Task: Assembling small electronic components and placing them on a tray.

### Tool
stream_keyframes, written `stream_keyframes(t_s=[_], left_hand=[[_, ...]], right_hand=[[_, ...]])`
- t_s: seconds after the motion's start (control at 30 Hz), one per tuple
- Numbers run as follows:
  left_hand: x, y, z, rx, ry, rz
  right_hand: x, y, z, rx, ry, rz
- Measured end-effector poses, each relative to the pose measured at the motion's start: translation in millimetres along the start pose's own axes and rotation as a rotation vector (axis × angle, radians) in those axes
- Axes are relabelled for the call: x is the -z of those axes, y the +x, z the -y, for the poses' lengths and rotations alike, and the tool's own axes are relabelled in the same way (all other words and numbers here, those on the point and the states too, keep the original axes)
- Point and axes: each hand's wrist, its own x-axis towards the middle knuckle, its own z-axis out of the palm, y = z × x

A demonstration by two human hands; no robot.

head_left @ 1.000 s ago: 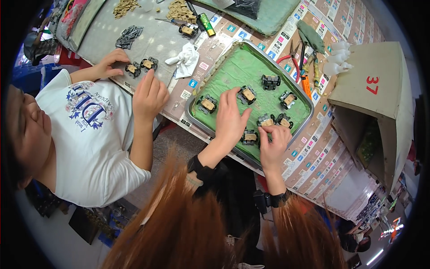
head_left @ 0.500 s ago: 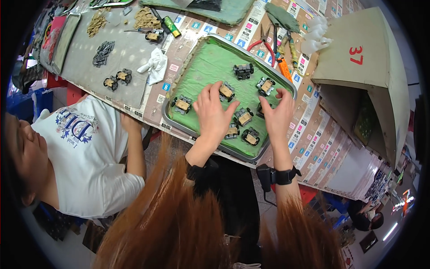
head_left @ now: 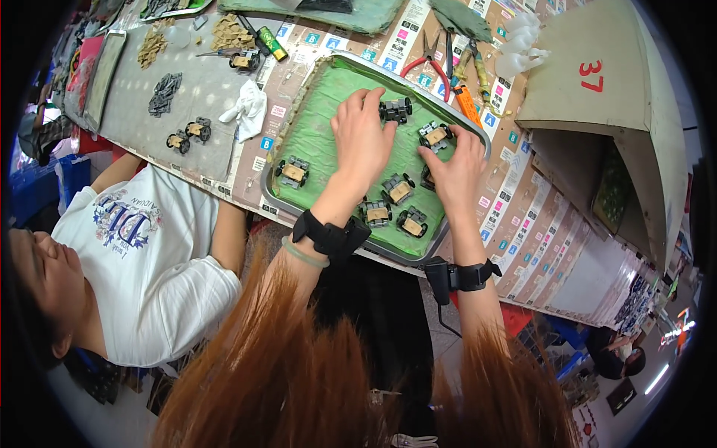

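A green-lined metal tray (head_left: 278,196) holds several small grey-and-tan toy cars with black wheels. My left hand (head_left: 362,138) is open over its upper middle, thumb and forefinger apart beside the left end of a dark toy car (head_left: 396,110). Beneath that palm the lining is hidden. To the right, my right hand (head_left: 461,166) has thumb and forefinger on opposite sides of another toy car (head_left: 435,136), which rests on the lining. A further car beside the right thumb is partly covered. Nearer cars (head_left: 398,188) stand below, and one (head_left: 292,172) is at the left.
Pliers (head_left: 427,63) and an orange-handled tool (head_left: 469,104) lie beyond the tray. A boxy beige hood (head_left: 590,97) stands at the right. On the grey mat at left are tan parts (head_left: 233,33), grey parts (head_left: 164,93) and a white cloth (head_left: 250,108). A person in white sits at left.
My left hand has moved farther up the tray, from one toy car to the dark one. My right hand has shifted up, its fingers now around a car. The view has tilted slightly.
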Motion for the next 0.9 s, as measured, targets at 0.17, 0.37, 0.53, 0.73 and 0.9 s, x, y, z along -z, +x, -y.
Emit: stream_keyframes(t_s=[0.17,0.37,0.53,0.73,0.9], left_hand=[[-6,2,3,0.019,-0.002,0.021],[-4,-4,5,0.027,-0.011,0.007],[23,-15,8,0.062,-0.075,-0.046],[64,-66,17,0.156,-0.128,-0.035],[101,-116,-2,0.471,-0.697,0.192]], right_hand=[[1,-2,5,-0.057,-0.001,0.001],[6,-8,12,-0.092,0.011,0.007],[30,-30,15,-0.13,0.377,-0.149],[38,-89,0,-0.156,0.506,-0.04],[38,-121,47,-0.127,0.845,0.061]])
